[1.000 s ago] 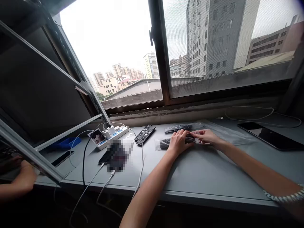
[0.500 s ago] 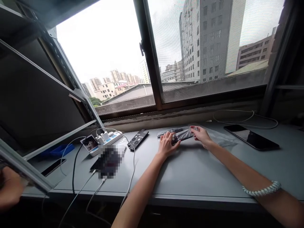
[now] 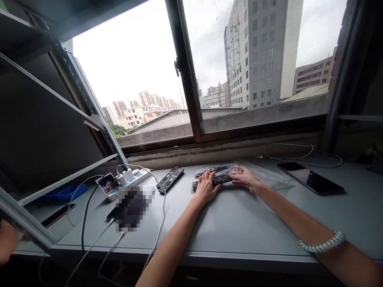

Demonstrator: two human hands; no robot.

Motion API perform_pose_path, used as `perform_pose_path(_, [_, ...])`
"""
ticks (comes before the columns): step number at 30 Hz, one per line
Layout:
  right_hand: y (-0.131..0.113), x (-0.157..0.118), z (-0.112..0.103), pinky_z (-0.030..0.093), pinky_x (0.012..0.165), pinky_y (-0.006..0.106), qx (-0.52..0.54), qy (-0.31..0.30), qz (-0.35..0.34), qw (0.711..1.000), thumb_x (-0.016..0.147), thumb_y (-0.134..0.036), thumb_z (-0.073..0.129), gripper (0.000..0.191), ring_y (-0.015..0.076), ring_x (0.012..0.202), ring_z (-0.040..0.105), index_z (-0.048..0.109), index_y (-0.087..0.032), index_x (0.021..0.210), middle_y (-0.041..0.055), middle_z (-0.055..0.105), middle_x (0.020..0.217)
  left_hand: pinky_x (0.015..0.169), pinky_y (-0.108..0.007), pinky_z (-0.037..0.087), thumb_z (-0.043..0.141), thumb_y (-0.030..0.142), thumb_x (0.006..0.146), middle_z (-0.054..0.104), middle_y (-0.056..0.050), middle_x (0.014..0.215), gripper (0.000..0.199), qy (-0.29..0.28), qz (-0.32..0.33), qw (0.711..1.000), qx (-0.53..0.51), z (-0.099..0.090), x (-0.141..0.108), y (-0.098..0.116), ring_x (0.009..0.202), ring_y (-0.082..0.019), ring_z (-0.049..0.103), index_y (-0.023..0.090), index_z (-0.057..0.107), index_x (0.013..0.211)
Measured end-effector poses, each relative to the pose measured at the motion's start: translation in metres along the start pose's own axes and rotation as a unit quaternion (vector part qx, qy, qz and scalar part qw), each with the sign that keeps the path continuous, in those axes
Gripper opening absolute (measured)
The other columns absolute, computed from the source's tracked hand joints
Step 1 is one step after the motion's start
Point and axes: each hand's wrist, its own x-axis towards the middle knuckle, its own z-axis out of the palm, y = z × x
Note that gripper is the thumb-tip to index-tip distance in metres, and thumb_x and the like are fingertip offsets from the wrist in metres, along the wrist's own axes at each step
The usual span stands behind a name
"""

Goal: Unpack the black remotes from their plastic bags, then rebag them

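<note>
My left hand [image 3: 206, 185] lies over a dark remote control [image 3: 224, 177] in a clear plastic bag, its fingers across the top and its thumb along the near side. At the right end of this same remote, my right hand [image 3: 244, 178] pinches the bag's plastic, with fingers and thumb closed. A second dark bagged remote [image 3: 209, 171] lies just behind the first, partly covered by my left fingers. Loose clear plastic [image 3: 271, 177] spreads out to the right, behind my right hand.
Bare remotes [image 3: 170, 179] lie left of my hands. A black phone [image 3: 311, 177] and a white cable [image 3: 329, 164] are at right. On the left stand a power strip [image 3: 139, 177] and a blurred-out device with cables. Another person's hand [image 3: 7, 242] shows at far left.
My right hand has come down and left, closer to my left hand, onto the remote's right end. The bagged remotes lie more nearly level side to side. The view has shifted slightly.
</note>
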Motion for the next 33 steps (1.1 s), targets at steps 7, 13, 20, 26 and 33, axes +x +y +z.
perform_pose_path(7, [0.011,0.011,0.0,0.055,0.075,0.036,0.06,0.018,-0.017,0.998,0.064,-0.01,0.071,0.026,0.0202,0.073,0.063,0.059,-0.021,0.084,0.0037,0.065,0.071,0.106,-0.041,0.025,0.053,0.043,0.087,0.042,-0.01,0.131,0.052,0.018,-0.006,1.0,-0.001,0.002,-0.001,0.001,0.125,-0.025,0.035,0.018,0.037,0.129])
perform_pose_path(13, [0.009,0.015,-0.001,0.057,0.075,0.033,0.061,0.1,-0.027,0.993,0.062,-0.008,0.068,0.024,0.0199,0.079,0.063,0.057,-0.022,0.078,0.0056,0.064,0.081,0.105,-0.039,0.026,0.055,0.036,0.085,0.043,-0.009,0.129,0.051,0.056,-0.023,0.998,0.014,0.004,0.001,-0.002,0.124,-0.024,0.036,0.021,0.035,0.129])
perform_pose_path(20, [0.013,0.023,0.0,0.058,0.063,0.021,0.073,0.144,-0.018,0.987,0.062,-0.001,0.061,0.028,0.0129,0.074,0.062,0.053,-0.021,0.081,0.0045,0.062,0.099,0.103,-0.04,0.028,0.052,0.028,0.084,0.045,-0.01,0.126,0.046,0.079,-0.048,0.996,0.02,0.002,0.002,-0.002,0.12,-0.025,0.038,0.018,0.039,0.126])
perform_pose_path(26, [0.013,0.021,0.003,0.059,0.063,0.025,0.067,0.113,0.003,0.991,0.065,-0.011,0.067,0.027,0.0116,0.063,0.063,0.053,-0.019,0.087,0.004,0.061,0.096,0.099,-0.037,0.032,0.05,0.032,0.086,0.051,-0.008,0.115,0.031,0.056,-0.018,0.998,0.023,0.001,0.002,0.004,0.112,-0.023,0.045,0.019,0.049,0.114])
perform_pose_path(33, [0.016,0.018,-0.006,0.055,0.079,0.031,0.005,0.034,0.015,0.999,0.06,-0.022,0.075,0.038,0.0224,0.09,0.064,0.056,-0.024,0.093,0.0106,0.065,0.099,0.095,-0.036,0.035,0.049,0.032,0.086,0.053,-0.005,0.106,0.017,0.053,0.004,0.999,0.01,-0.002,0.0,0.016,0.106,-0.022,0.048,0.021,0.053,0.099])
